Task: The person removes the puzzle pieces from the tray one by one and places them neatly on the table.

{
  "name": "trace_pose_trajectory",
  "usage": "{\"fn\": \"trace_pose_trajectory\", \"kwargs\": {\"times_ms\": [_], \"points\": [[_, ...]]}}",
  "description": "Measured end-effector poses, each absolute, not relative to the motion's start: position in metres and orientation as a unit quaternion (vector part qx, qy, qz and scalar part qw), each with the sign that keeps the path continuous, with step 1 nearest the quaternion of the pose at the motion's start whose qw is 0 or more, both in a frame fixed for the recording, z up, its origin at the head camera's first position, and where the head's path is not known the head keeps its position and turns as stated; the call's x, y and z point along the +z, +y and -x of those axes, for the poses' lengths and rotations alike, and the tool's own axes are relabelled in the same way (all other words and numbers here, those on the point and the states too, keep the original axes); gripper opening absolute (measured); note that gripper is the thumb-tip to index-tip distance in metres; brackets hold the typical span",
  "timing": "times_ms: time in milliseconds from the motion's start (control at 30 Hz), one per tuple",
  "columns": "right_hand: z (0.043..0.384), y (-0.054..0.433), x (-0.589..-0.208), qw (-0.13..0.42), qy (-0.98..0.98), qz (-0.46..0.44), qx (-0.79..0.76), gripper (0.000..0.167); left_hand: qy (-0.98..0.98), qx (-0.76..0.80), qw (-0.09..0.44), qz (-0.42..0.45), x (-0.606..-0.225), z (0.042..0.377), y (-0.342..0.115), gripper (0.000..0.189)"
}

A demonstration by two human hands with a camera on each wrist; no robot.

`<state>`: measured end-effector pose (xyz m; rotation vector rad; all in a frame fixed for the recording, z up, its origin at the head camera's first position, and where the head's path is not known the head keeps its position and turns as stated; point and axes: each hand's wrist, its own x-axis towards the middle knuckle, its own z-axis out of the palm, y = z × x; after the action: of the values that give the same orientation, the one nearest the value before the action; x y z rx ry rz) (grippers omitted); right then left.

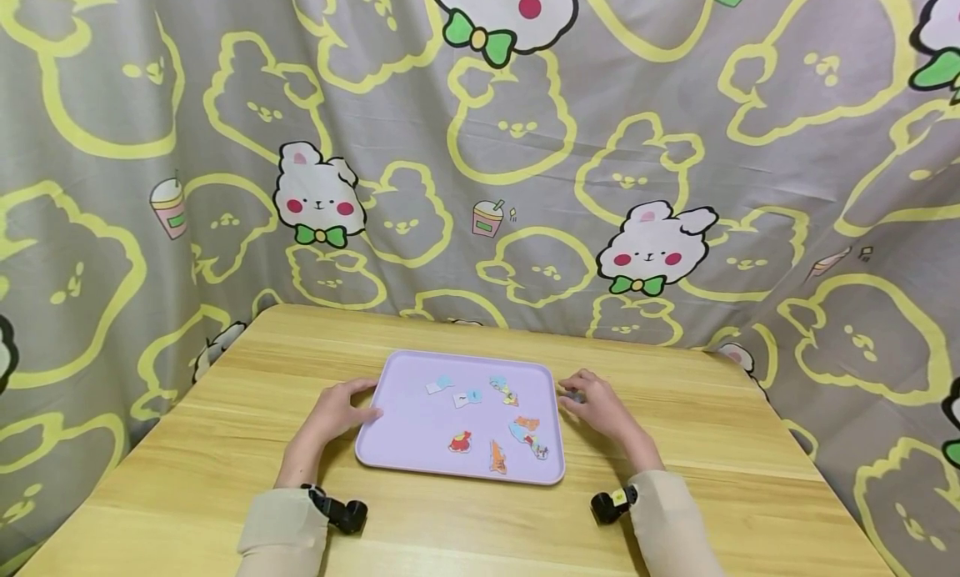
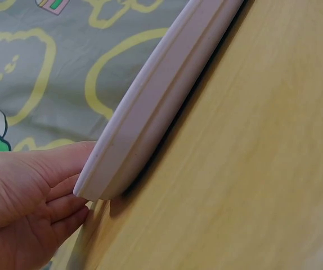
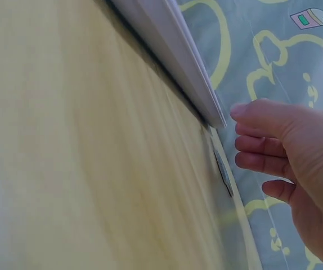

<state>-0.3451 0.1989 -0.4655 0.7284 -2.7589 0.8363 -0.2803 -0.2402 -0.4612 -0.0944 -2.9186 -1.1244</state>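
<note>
A lilac tray lies flat on the table with several small flat cutout pieces on it. At its left edge, my left hand holds the rim, thumb over the top and fingers along the outside; the left wrist view shows the same left hand at the tray's side wall. My right hand is beside the right edge, fingers loosely bent, holding nothing. In the right wrist view a small gap separates its thumb from the tray. A small dark flat piece lies on the table below those fingers.
On the tray are a red piece, an orange piece, pale blue-and-white pieces and a multicoloured piece. The wooden table extends around it. A patterned curtain hangs behind the table and at its sides.
</note>
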Motion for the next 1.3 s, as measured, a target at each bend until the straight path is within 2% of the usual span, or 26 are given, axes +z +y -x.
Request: {"fn": "trace_pose_trajectory", "kwargs": {"times_ms": [367, 733, 1000, 1300], "points": [[0.334, 0.187, -0.461, 0.062, -0.906, -0.277, 0.312, 0.034, -0.93, -0.368, 0.005, 0.024, -0.463, 0.28, -0.24, 0.055], [0.328, 0.172, -0.455, 0.04, -0.901, -0.353, 0.251, 0.037, -0.928, -0.372, 0.002, 0.022, -0.463, 0.28, -0.241, 0.055], [0.325, 0.165, -0.454, 0.025, -0.906, -0.373, 0.198, 0.033, -0.928, -0.372, 0.0, 0.023, -0.464, 0.28, -0.241, 0.056], [0.331, 0.163, -0.455, 0.035, -0.878, -0.436, 0.198, 0.017, -0.928, -0.371, 0.002, 0.026, -0.461, 0.28, -0.241, 0.055]]}}
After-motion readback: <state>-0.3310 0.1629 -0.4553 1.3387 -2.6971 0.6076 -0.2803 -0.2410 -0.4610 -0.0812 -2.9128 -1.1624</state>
